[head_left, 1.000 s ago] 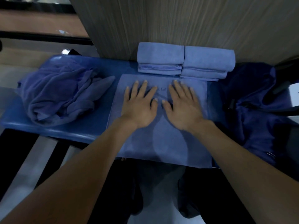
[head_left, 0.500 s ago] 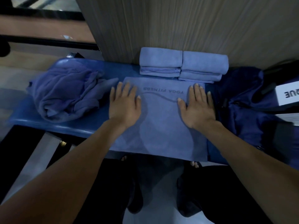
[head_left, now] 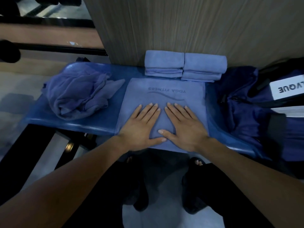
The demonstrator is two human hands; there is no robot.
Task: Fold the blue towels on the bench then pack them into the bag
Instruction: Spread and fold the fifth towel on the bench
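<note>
blue padded bench (head_left: 92, 124) against wood-grain wall (head_left: 181, 27)

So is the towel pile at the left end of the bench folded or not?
Not folded. The towel pile lies crumpled and bunched on the bench.

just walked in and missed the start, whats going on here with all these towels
A person is folding blue towels on a bench. The left hand and right hand both press flat on a spread towel printed with a logo. Two folded towels sit side by side against the wall behind it. A crumpled pile waits on the left, and a dark blue bag lies on the right.
</note>
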